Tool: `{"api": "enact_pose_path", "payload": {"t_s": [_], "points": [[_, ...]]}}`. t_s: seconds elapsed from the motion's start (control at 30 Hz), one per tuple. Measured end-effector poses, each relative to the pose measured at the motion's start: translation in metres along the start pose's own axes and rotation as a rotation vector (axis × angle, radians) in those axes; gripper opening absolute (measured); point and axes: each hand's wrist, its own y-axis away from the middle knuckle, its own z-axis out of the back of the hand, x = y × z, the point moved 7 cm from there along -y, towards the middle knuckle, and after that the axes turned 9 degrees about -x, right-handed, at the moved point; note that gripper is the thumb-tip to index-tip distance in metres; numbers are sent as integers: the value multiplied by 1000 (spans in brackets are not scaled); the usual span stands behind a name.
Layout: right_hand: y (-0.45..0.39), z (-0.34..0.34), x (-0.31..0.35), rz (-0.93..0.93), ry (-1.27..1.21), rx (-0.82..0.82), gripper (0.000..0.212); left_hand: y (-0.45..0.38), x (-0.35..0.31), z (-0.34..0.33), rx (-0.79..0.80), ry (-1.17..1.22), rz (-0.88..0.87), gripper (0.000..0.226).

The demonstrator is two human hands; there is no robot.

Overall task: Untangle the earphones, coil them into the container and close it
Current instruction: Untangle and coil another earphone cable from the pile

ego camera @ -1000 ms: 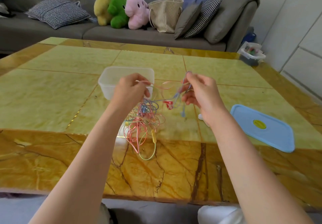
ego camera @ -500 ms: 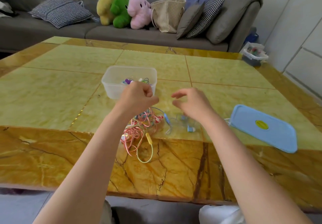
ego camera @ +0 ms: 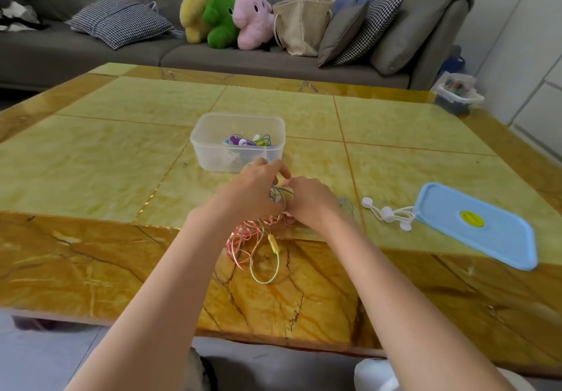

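Observation:
A tangle of pink, blue and yellow-green earphone cables [ego camera: 254, 238] lies on the table near its front. My left hand [ego camera: 258, 191] and my right hand [ego camera: 310, 202] are side by side on top of the tangle, fingers curled into the cables. Just beyond them stands the clear plastic container [ego camera: 200, 147], open, with coiled earphones [ego camera: 246, 141] inside. Its blue lid [ego camera: 477, 226] lies flat at the right. A white earphone set [ego camera: 386, 214] rests beside the lid.
The yellow marble table [ego camera: 91, 162] stretches wide to the left and back. Behind it is a grey sofa [ego camera: 91, 49] with cushions, plush toys [ego camera: 225, 16] and a tan bag [ego camera: 301, 22]. A small bin [ego camera: 459, 92] sits past the right corner.
Both hands came down from holding the cables up in the air to the table. They closed together over the tangle, which now lies on the surface.

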Motion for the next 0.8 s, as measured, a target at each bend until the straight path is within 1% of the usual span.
{"api": "enact_pose_path", "payload": {"t_s": [0.03, 0.1, 0.13, 0.2, 0.27, 0.3, 0.33, 0.4, 0.43, 0.5, 0.53, 0.6, 0.67, 0.7, 0.73, 0.77, 0.8], "points": [[-2, -1, 0, -14, 17, -20, 31, 1, 0, -1, -8, -11, 6, 53], [-6, 5, -4, -56, -5, -136, 16, 1, 4, -3, -24, -19, 42, 61], [-7, 11, -6, -69, -30, -204, 15, 1, 8, -4, -31, -32, 69, 67], [-8, 33, -10, -69, -178, -338, 25, 1, 16, -2, -73, -84, 114, 77], [-6, 67, -16, -84, -501, -522, 30, 0, 23, 4, -140, -120, 141, 80], [-4, 83, -21, -117, -720, -602, 31, -1, 26, 8, -174, -132, 153, 77], [-2, 95, -26, -156, -962, -643, 31, -1, 29, 11, -200, -150, 166, 72], [0, 107, -31, -199, -1395, -624, 29, -2, 35, 15, -209, -222, 199, 61], [2, 109, -31, -215, -1559, -587, 28, -2, 38, 15, -189, -266, 224, 57], [4, 107, -31, -268, -1784, -484, 28, -2, 38, 15, -117, -314, 257, 56], [5, 103, -30, -302, -1853, -424, 26, -3, 32, 15, -91, -293, 241, 58], [6, 95, -28, -354, -1905, -301, 24, -8, 11, 17, -99, -163, 141, 58], [7, 91, -25, -372, -1924, -199, 29, -10, -13, 12, -76, 4, 42, 59], [8, 91, -25, -379, -1959, -168, 32, -8, -20, 4, -38, 35, 19, 60], [9, 91, -26, -390, -2011, -157, 35, -7, -21, -5, -13, 5, 12, 59], [10, 93, -28, -399, -2049, -163, 37, -8, -18, -13, -22, -78, 11, 56], [10, 96, -31, -402, -2045, -192, 38, -9, -13, -14, -75, -179, 8, 48]]}}
